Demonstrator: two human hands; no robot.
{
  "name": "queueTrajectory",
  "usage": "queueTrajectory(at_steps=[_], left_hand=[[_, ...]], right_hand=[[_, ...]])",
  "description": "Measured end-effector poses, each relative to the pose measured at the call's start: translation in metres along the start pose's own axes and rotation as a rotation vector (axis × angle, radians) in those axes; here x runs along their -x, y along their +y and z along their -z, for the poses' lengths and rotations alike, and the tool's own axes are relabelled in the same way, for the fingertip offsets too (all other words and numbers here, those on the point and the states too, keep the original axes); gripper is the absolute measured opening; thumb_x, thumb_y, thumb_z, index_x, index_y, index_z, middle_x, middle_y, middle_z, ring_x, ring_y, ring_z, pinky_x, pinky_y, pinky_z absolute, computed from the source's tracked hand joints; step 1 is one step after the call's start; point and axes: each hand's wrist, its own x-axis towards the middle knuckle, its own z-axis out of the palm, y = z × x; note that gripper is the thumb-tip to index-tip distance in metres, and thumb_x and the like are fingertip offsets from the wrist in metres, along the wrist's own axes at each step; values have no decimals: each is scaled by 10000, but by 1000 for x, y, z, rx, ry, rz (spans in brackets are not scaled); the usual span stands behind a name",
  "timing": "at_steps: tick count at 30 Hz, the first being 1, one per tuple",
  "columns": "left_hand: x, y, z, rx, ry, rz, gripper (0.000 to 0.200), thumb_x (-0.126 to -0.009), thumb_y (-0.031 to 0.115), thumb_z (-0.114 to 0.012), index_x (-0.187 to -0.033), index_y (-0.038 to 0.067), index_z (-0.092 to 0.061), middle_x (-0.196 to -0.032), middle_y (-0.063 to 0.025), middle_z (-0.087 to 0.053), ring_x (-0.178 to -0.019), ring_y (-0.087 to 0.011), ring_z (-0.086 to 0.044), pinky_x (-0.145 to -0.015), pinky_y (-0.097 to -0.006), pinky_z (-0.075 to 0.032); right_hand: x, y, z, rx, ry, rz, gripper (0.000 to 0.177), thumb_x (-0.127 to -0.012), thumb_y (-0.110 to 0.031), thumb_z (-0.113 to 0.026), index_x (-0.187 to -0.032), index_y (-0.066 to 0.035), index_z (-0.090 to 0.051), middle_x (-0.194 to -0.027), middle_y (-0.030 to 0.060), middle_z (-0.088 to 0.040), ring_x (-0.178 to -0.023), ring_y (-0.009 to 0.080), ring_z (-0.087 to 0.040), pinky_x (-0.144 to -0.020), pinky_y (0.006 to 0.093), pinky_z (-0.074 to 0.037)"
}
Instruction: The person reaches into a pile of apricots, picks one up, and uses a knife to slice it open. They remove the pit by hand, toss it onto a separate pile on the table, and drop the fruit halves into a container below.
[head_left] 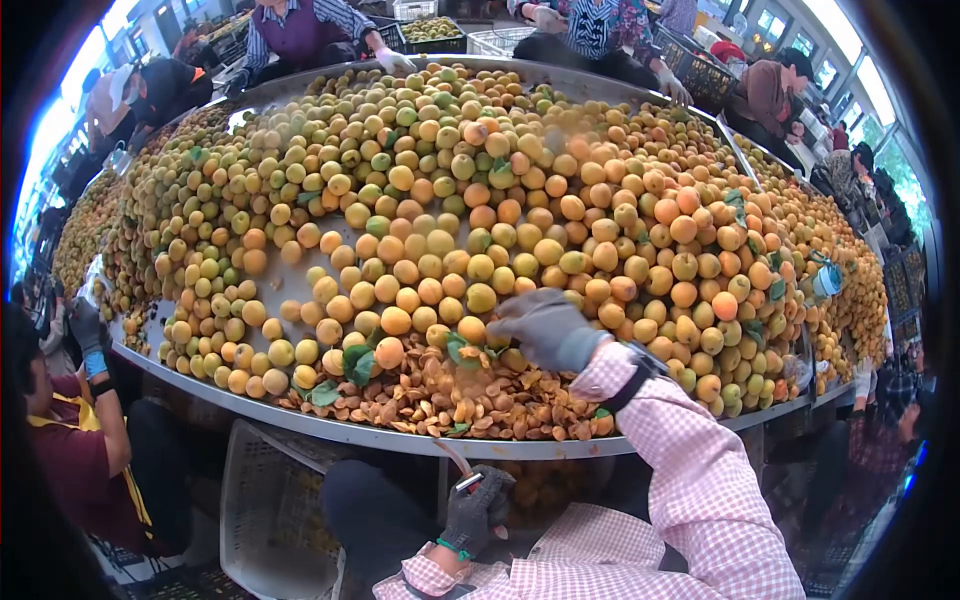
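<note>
My right hand (545, 330), in a grey glove, reaches over the near part of the apricot pile (435, 242). Its fingers point left and are loosely bent, the tips right beside an apricot (471, 330). Just below it lies a heap of halved apricots (450, 395) along the table's near edge. Low in front of me, my left hand (478, 512), in a dark knitted glove, is closed around a small hand tool (456, 460) with a shiny metal part and a thin, curved, reddish-brown end. Most of its grip is hidden in the fist.
The metal table (330, 432) has a raised rim. Green leaves (358, 364) lie among the fruit. A pale plastic crate (265, 505) stands under the table at left. Several people sit around the table, including one in a dark red shirt (90, 470) at left.
</note>
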Motion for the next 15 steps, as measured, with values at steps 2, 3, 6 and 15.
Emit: queueTrajectory(at_steps=[2, 3, 6, 15], left_hand=[[-1, 0, -2, 27, -14, 20, 158, -926, 193, -595, -926, 38, -625, -579, 27, -447, -447, -65, -362, -406, -213, -277], [-2, 0, -3, 11, -1, 23, 161, -927, 193, -593, -927, 34, -624, -579, 27, -446, -447, -65, -360, -407, -213, -273], [1, 6, -9, -31, 5, 25, 166, -927, 191, -593, -930, 28, -623, -583, 26, -447, -451, -64, -356, -410, -213, -267], [-3, 0, -8, -30, -20, 30, 183, -926, 201, -595, -937, 20, -619, -592, 30, -437, -463, -63, -356, -423, -207, -271]], right_hand=[[-9, -3, -20, -42, 30, -76, 464, -708, -71, -624, -1142, -237, -621, -1099, 27, -620, -1033, 257, -569, -887, 391, -416], [-16, 1, -18, -31, -12, -108, 451, -698, -67, -635, -1119, -227, -622, -1052, 25, -623, -1002, 252, -576, -866, 387, -424], [-11, 11, -12, 42, 30, -95, 416, -664, -58, -665, -1050, -205, -619, -943, 20, -625, -922, 250, -594, -806, 389, -449], [15, -15, -9, 44, -140, -288, 486, -698, -158, -710, -1161, -232, -581, -1278, 51, -479, -982, 284, -600, -775, 411, -508]])
